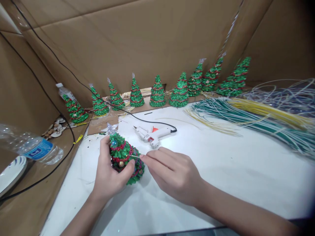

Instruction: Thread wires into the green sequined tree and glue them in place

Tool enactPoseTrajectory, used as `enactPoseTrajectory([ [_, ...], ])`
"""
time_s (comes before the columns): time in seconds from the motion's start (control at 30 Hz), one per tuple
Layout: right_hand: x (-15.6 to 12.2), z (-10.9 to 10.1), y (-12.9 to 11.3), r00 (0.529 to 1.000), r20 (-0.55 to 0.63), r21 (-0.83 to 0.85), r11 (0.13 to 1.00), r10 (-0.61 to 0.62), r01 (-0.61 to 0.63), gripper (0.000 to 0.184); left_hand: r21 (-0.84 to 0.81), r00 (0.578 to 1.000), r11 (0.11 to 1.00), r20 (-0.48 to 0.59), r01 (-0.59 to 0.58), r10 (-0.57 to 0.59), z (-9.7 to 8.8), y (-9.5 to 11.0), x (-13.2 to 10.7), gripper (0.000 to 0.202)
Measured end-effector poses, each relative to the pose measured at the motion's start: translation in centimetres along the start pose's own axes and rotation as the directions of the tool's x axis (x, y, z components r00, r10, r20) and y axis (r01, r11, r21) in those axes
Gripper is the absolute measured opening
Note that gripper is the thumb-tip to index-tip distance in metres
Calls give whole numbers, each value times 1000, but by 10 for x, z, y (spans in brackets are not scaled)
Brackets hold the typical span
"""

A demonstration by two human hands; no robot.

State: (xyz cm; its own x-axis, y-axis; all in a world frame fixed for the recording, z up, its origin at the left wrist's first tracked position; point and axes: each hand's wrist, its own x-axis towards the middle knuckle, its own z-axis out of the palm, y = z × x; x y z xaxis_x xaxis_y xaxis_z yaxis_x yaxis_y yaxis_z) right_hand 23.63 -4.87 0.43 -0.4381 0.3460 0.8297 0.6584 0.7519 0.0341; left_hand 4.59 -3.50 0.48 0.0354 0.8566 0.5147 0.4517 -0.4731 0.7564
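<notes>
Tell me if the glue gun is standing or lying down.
Lying down: the glue gun rests on its side on the white table.

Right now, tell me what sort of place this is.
Probably a handicraft workbench: a row of glittery miniature trees along cardboard walls, a glue gun on the white table, bundled coloured strands.

Single head-worn view, looking forward and down, close over white table (233, 177), cardboard wall (147, 39) behind

Glue gun (154, 134) lies behind held tree (124, 157); tree row (157, 93) farther back
</notes>
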Motion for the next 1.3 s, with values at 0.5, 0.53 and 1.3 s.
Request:
enactPoseTrajectory([
  [0.5,3,-1,3,998,-24,9,998,-58,59,14,50,1000,998,8,-27,27,-1,1,0,53],
  [0.53,4,0,4,998,-23,9,998,-63,63,14,50,999,998,9,-32,31,-1,1,0,53],
  [1.3,4,1,12,991,-25,0,991,-133,133,13,64,999,997,3,-46,46,1,4,0,48],
])
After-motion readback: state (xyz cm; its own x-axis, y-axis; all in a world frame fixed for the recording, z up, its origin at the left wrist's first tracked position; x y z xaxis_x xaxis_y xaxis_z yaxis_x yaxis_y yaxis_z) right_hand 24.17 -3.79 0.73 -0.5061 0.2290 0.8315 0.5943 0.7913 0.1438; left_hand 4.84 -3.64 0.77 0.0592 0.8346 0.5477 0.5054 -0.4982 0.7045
